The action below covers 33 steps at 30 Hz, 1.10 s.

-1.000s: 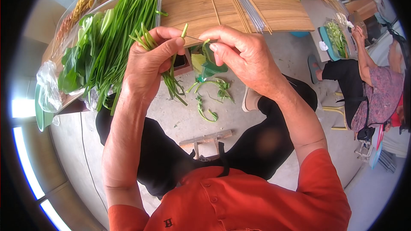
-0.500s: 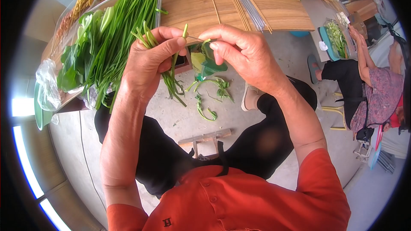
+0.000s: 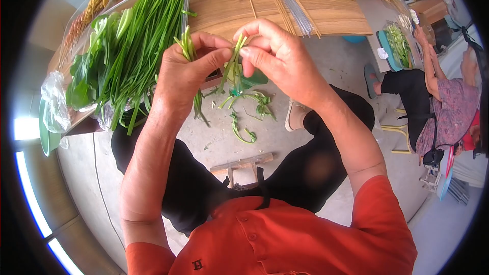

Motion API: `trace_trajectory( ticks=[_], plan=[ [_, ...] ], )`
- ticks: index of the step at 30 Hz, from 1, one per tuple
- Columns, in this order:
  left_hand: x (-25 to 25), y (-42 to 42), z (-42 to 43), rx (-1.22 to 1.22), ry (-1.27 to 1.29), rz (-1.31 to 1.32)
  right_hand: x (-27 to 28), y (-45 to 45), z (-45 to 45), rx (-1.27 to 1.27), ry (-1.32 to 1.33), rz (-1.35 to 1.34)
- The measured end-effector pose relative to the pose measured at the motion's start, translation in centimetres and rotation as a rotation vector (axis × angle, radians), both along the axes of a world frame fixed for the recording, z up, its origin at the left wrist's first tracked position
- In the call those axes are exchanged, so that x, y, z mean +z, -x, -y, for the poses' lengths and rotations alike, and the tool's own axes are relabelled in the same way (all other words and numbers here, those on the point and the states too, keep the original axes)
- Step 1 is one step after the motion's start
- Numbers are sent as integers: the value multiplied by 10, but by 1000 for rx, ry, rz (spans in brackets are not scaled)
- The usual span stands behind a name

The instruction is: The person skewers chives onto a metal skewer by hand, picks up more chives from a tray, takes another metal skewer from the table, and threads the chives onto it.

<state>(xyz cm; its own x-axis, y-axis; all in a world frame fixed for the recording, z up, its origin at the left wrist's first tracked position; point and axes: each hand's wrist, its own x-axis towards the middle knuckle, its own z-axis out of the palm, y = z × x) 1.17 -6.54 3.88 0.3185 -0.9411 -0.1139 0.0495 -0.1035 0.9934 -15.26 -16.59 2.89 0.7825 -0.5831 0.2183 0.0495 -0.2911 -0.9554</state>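
My left hand [image 3: 191,69] is closed round a small bunch of garlic chives [image 3: 187,45], whose cut white-green ends stick up past the fingers while the leaves hang below. My right hand [image 3: 280,63] faces it, thumb and forefinger pinching a few folded chive stems [image 3: 236,56]. The fingertips of both hands almost meet at these stems. If a thin skewer runs through them, the fingers hide it. Left of my hands, a big heap of long garlic chives [image 3: 147,40] lies on the table beside leafy greens [image 3: 84,84].
Bamboo skewers [image 3: 277,0] and a clear bundle of sticks [image 3: 295,7] lie on the wooden board [image 3: 224,5]. Scraps of greens [image 3: 243,132] litter the floor near a small wooden stool [image 3: 242,163]. At right, another person [image 3: 448,107] works by a blue tray of cut greens [image 3: 399,46].
My hands have come closer together. The thin stick that showed between them is now hidden, and several chive stems stand between my fingertips. My left hand has shifted right.
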Motion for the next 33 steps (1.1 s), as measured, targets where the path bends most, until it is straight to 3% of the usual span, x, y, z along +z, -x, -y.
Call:
trace_trajectory(
  ticks=[4, 6, 11, 18, 23, 26, 33],
  plan=[
    [-2, -9, -1, -51, 8, 5, 4, 3, 10, -38, -207, 49],
    [-6, -8, 0, -237, -119, -170, 4, 1, 8, -45, -232, 140],
    [-9, 0, 1, -399, -186, -197, 2, -4, -4, 56, -432, 273],
    [-10, 4, -1, -472, -264, -139, 0, -6, -8, 109, -401, 166],
    [-9, 9, -3, -436, -120, -286, 0, -2, -3, 65, -365, 221],
    [-12, 5, 1, -375, -16, -237, -6, -2, 2, 7, -295, 238],
    [-17, 2, 2, -306, -36, -249, -8, -4, 1, -66, -259, 222]
  ],
)
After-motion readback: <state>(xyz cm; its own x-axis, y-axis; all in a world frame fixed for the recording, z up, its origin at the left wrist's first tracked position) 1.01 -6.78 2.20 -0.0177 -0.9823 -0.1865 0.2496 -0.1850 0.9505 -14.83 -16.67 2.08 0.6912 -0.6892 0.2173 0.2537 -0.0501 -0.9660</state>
